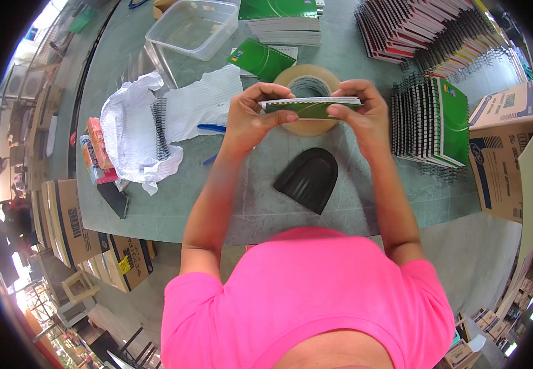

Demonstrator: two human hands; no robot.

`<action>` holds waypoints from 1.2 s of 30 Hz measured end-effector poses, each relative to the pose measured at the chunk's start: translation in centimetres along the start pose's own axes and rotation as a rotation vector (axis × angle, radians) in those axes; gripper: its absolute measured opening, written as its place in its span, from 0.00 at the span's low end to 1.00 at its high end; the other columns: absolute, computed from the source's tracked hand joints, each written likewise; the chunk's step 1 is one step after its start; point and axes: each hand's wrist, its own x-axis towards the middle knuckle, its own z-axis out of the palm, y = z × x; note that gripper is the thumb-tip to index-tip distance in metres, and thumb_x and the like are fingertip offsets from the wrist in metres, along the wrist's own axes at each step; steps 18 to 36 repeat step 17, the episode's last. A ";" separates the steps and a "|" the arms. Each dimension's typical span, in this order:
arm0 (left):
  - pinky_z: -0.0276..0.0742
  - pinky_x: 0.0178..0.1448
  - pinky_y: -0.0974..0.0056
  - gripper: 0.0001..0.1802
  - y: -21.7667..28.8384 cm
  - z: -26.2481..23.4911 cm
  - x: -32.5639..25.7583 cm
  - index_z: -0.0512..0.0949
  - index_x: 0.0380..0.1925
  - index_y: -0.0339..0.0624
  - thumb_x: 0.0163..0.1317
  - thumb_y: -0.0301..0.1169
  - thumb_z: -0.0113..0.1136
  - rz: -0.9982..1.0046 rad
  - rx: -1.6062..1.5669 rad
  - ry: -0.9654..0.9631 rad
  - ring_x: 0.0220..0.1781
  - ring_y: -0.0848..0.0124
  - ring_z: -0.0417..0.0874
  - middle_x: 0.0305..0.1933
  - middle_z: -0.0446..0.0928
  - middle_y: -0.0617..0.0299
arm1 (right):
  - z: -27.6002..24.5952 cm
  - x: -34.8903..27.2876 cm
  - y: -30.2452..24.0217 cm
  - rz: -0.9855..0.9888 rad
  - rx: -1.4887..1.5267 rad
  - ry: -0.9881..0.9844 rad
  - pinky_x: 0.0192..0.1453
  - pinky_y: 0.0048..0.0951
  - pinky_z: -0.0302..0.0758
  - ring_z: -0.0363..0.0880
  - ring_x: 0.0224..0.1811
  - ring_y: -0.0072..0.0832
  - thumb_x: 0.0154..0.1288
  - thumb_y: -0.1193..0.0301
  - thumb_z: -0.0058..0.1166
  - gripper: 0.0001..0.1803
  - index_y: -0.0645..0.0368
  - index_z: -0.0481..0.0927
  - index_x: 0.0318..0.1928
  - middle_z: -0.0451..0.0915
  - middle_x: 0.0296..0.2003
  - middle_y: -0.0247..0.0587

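Between my two hands I hold a small green-covered notebook (313,110), edge-on, with its white pages showing along the top. My left hand (255,117) pinches its left end, thumb in front and fingers behind. The right end is gripped the same way by my right hand (364,117). Just beyond and below it lies a wide roll of clear tape (308,127), partly covered by the notebook. Nearer to me rests a black, ribbed, arch-shaped piece (308,179). A blue pen (211,128) lies beside my left wrist.
Spiral-bound green notebooks (429,120) stand stacked at right, with more spiral-bound books (420,31) behind. Far back are a clear plastic tub (194,27), a green-topped paper stack (282,24) and a green cover (261,59). Crumpled paper (132,126) lies left; a carton (501,160) stands right.
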 end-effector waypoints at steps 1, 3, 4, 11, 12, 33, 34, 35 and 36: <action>0.74 0.43 0.73 0.19 0.1 0.3 -0.2 0.78 0.38 0.37 0.43 0.20 0.71 -0.067 0.068 0.004 0.38 0.79 0.77 0.36 0.79 0.64 | 0.1 -0.1 0.2 0.034 -0.005 -0.021 0.39 0.18 0.70 0.73 0.33 0.14 0.43 0.74 0.71 0.18 0.57 0.78 0.37 0.79 0.31 0.28; 0.74 0.43 0.73 0.18 -0.2 0.6 -0.2 0.78 0.39 0.37 0.44 0.20 0.70 -0.089 0.146 0.008 0.38 0.79 0.77 0.36 0.79 0.64 | 1.0 -0.4 0.5 0.103 -0.151 -0.058 0.39 0.17 0.70 0.73 0.33 0.14 0.42 0.72 0.71 0.19 0.57 0.79 0.37 0.79 0.31 0.29; 0.74 0.42 0.73 0.18 -0.9 0.5 -0.4 0.78 0.39 0.38 0.45 0.19 0.69 -0.046 0.151 0.008 0.38 0.80 0.77 0.36 0.79 0.65 | 1.2 -0.6 0.6 0.106 -0.162 -0.037 0.39 0.17 0.70 0.73 0.33 0.14 0.43 0.72 0.71 0.18 0.58 0.79 0.36 0.79 0.31 0.29; 0.73 0.45 0.72 0.17 0.5 -0.1 -0.6 0.78 0.39 0.37 0.47 0.23 0.69 -0.033 -0.111 0.012 0.38 0.80 0.77 0.36 0.79 0.64 | 0.9 -0.4 -0.9 0.012 -0.038 -0.041 0.36 0.17 0.70 0.74 0.32 0.14 0.46 0.72 0.70 0.15 0.58 0.80 0.35 0.79 0.31 0.29; 0.74 0.46 0.72 0.17 0.3 -0.1 -0.8 0.78 0.39 0.37 0.47 0.23 0.69 -0.074 -0.016 0.001 0.40 0.79 0.77 0.37 0.79 0.64 | 0.8 -0.5 -0.6 0.067 -0.019 -0.043 0.37 0.17 0.71 0.74 0.33 0.15 0.47 0.71 0.69 0.15 0.58 0.80 0.36 0.79 0.31 0.30; 0.73 0.53 0.67 0.19 -0.9 -0.6 -1.2 0.77 0.42 0.43 0.49 0.26 0.69 -0.132 0.358 -0.007 0.43 0.74 0.78 0.40 0.80 0.66 | 0.9 -0.2 -0.8 -0.137 -0.391 -0.067 0.42 0.23 0.72 0.78 0.38 0.27 0.56 0.72 0.61 0.11 0.56 0.80 0.40 0.81 0.35 0.35; 0.73 0.53 0.67 0.19 -0.9 -0.6 -1.2 0.77 0.42 0.43 0.49 0.26 0.69 -0.132 0.358 -0.007 0.43 0.74 0.78 0.40 0.80 0.66 | 0.9 -0.2 -0.8 -0.137 -0.391 -0.067 0.42 0.23 0.72 0.78 0.38 0.27 0.56 0.72 0.61 0.11 0.56 0.80 0.40 0.81 0.35 0.35; 0.73 0.53 0.67 0.19 -0.9 -0.6 -1.2 0.77 0.42 0.43 0.49 0.26 0.69 -0.132 0.358 -0.007 0.43 0.74 0.78 0.40 0.80 0.66 | 0.9 -0.2 -0.8 -0.137 -0.391 -0.067 0.42 0.23 0.72 0.78 0.38 0.27 0.56 0.72 0.61 0.11 0.56 0.80 0.40 0.81 0.35 0.35; 0.73 0.53 0.67 0.19 -0.9 -0.6 -1.2 0.77 0.42 0.43 0.49 0.26 0.69 -0.132 0.358 -0.007 0.43 0.74 0.78 0.40 0.80 0.66 | 0.9 -0.2 -0.8 -0.137 -0.391 -0.067 0.42 0.23 0.72 0.78 0.38 0.27 0.56 0.72 0.61 0.11 0.56 0.80 0.40 0.81 0.35 0.35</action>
